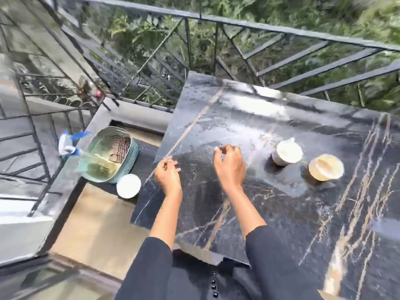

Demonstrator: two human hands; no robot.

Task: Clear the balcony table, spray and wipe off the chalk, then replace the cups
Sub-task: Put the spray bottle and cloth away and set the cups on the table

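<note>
Currently | left grip (pixel 167 176), right grip (pixel 229 167): fingers loosely curled, empty, over desk (pixel 281 213) | white cup (pixel 286 153), tan cup (pixel 325 167): right of right grip, apart.

The left hand (pixel 167 176) and right hand (pixel 229 165) are over the dark table (pixel 281 213), fingers loosely curled, holding nothing. Right of the right fingers (pixel 218 149) stand a white cup (pixel 289 152) and, farther, a tan cup (pixel 325 167). Left of the left fingers (pixel 173 163), off the table: a third cup (pixel 128 185), basket (pixel 110 154), spray bottle (pixel 69 144)
</note>
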